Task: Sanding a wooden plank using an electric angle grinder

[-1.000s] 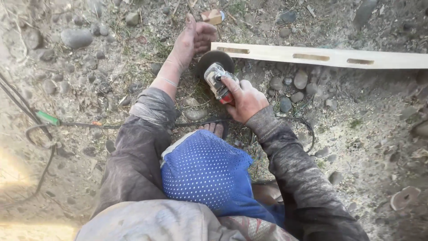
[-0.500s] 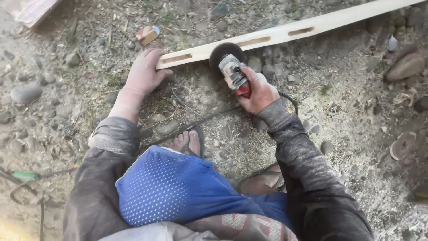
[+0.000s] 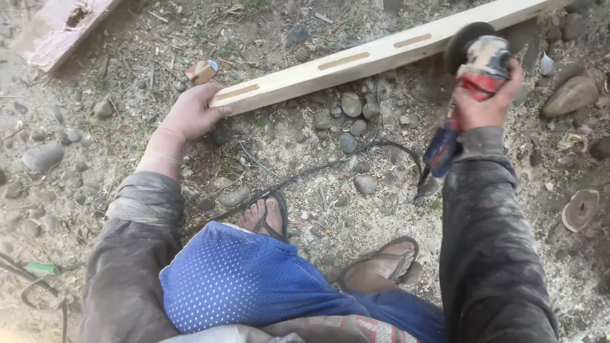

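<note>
Plank (image 3: 381,60) lies across gravel, 9 to 2 o'clock. Left hand (image 3: 194,114) clamped on near end at 10 o'clock, pinning it. Right hand (image 3: 486,105) grips angle grinder (image 3: 476,63) at 2 o'clock, disc against plank edge; cord (image 3: 330,165) trails clear.

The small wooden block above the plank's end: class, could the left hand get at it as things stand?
Probably yes. The left hand grips the plank end, the small wooden block lies just beyond it on open gravel, nothing between; it must release first.
</note>
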